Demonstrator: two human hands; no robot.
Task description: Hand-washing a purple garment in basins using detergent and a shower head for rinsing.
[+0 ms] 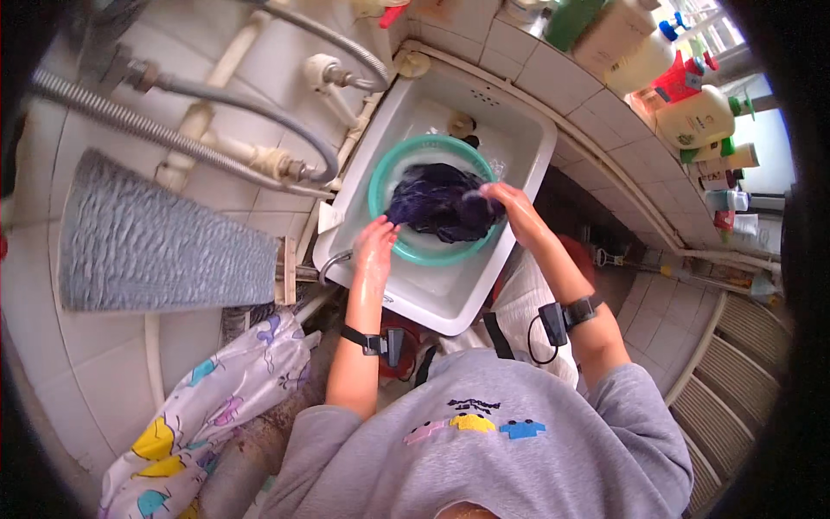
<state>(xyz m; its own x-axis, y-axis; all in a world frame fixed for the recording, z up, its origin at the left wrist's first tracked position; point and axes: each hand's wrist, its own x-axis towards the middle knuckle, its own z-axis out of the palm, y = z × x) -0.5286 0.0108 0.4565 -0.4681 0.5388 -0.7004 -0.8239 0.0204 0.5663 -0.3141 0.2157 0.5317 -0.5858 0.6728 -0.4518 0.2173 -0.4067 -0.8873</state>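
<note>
A wet, dark purple cloth (441,204) lies bunched in a round green plastic basin (425,258), which stands inside a white rectangular sink (447,311). My left hand (376,240) pinches the cloth's edge at the basin's near left rim. On the right side, my right hand (509,201) grips another part of the same cloth, its fingers over the fabric. Both forearms look wet. Water or suds show around the cloth. Part of the cloth under the fingers is hidden.
Bottles and tubes, among them a white pump bottle (697,117), line the ledge at upper right. Flexible metal hoses (253,97) and pipes run along the left wall beside a grey textured mat (168,246). A patterned curtain (214,402) hangs at lower left.
</note>
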